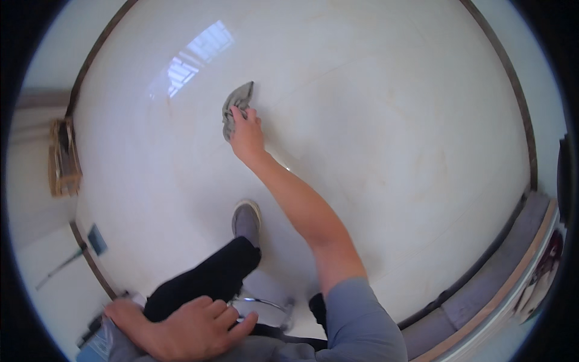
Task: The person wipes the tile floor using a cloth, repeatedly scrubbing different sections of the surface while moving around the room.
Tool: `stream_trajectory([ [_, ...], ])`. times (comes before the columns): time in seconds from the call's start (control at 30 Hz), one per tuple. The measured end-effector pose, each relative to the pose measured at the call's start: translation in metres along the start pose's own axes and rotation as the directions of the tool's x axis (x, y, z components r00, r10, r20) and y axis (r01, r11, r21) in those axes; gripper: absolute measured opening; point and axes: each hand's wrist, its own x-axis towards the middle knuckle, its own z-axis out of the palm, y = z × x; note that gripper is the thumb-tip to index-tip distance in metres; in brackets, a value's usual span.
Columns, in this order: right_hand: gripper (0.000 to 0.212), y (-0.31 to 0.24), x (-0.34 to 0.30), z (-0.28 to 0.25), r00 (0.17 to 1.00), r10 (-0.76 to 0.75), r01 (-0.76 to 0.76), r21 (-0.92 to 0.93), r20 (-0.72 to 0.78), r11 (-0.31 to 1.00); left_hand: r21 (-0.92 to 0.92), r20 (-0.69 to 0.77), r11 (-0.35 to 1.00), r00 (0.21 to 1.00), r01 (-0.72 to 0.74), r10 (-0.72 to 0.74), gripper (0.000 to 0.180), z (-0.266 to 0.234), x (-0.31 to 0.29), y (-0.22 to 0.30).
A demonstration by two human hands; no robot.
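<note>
A crumpled grey-green cloth [236, 99] lies against the glossy pale floor [386, 139], ahead of my shoe. My right hand [247, 134] grips it from above, arm stretched forward, with fingers bent over its near side. My left hand [196, 329] rests across the front of my body near my thigh. Its fingers are loosely spread and nothing shows in them. Part of that hand's underside is hidden.
My grey shoe [246, 220] stands on the floor below the cloth. A brown box-like object [65, 158] sits by the left wall. A small dark square [97, 239] lies near the left skirting. Long grey padding [488, 274] runs along the right side.
</note>
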Motion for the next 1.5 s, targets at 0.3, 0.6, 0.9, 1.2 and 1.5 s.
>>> stream_trajectory([
  [0.3, 0.034, 0.151, 0.009, -0.083, 0.891, 0.291, -0.421, -0.393, -0.348, 0.817, -0.12, 0.05, 0.974, 0.981, 0.19, -0.185, 0.056, 0.001, -0.02, 0.004],
  [0.6, 0.064, 0.235, -0.376, -0.243, 0.589, 0.647, -0.807, -0.392, -0.484, 0.441, -0.049, -0.023, 0.996, 0.997, -0.081, 0.079, 0.051, 0.014, -0.02, 0.003],
  [0.9, 0.065, 0.158, -0.259, -0.196, 0.932, 0.307, -0.331, -0.106, -0.194, 0.938, -0.04, 0.008, 0.999, 1.0, 0.009, -0.008, 0.055, 0.007, -0.009, 0.024],
  [1.2, 0.04, 0.113, 0.07, -0.066, 0.914, 0.103, -0.283, -0.434, -0.393, 0.855, -0.03, 0.115, 0.981, 0.975, 0.194, -0.189, 0.063, 0.005, 0.028, 0.013],
  [1.5, 0.033, 0.31, 0.006, -0.301, 0.686, 0.418, -0.668, -0.286, -0.596, 0.687, -0.083, 0.23, 0.955, 0.938, 0.285, -0.26, 0.067, -0.003, 0.044, -0.001],
])
